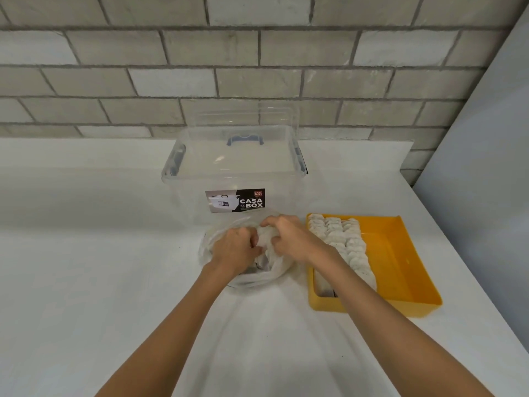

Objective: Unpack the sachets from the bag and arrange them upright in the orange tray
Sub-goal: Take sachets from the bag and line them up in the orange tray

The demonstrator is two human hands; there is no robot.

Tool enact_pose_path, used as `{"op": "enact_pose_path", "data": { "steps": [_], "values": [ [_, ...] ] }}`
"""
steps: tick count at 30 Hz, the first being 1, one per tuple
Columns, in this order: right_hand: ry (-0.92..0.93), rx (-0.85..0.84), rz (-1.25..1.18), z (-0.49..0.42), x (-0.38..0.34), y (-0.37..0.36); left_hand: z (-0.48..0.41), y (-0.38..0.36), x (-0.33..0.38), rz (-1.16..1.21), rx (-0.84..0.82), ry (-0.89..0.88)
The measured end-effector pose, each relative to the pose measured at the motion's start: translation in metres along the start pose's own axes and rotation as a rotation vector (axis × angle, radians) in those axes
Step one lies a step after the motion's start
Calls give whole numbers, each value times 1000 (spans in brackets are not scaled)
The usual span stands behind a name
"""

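Left hand: gripping the bag, fingers curling.
Right hand: pinching its crumpled plastic too (any sachet inside is hidden).
Orange tray: lying just right of the bag, sachets standing inside; right hand nearer.

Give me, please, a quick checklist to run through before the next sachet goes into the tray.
1. Left hand grips the bag: ok.
2. Right hand has a sachet: cannot tell, fingers curl in the bag's folds.
3. Room in the orange tray: ok, right side bare.
4. Tray's sachets lined in rows: ok.
5. Clear box off the path: ok, it stands behind the bag.
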State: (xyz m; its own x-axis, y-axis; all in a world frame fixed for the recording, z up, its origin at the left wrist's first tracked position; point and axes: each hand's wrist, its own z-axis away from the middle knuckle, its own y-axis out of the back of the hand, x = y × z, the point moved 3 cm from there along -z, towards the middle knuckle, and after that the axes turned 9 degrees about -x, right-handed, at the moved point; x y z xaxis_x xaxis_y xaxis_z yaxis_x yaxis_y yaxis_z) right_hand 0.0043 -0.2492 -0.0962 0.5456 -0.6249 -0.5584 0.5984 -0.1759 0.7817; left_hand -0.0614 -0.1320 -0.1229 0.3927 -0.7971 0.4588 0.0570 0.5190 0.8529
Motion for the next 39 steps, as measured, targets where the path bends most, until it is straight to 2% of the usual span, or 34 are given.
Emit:
{"op": "enact_pose_path", "data": {
  "steps": [8,12,15,23,33,39],
  "values": [
    [28,213,-327,21,10,18,22,35,-1,407,196,-111],
    [49,265,-454,26,8,20,33,42,1,849,96,-147],
    [81,295,-563,30,0,21,39,38,6,1023,10,-147],
    [69,396,-603,34,4,25,38,32,15,1138,-39,-171],
    [87,553,-674,76,38,75,14,24,55,1089,-64,-232],
    [-53,697,-552,100,90,100,4,13,91,1062,-135,-279]
  ]
}}
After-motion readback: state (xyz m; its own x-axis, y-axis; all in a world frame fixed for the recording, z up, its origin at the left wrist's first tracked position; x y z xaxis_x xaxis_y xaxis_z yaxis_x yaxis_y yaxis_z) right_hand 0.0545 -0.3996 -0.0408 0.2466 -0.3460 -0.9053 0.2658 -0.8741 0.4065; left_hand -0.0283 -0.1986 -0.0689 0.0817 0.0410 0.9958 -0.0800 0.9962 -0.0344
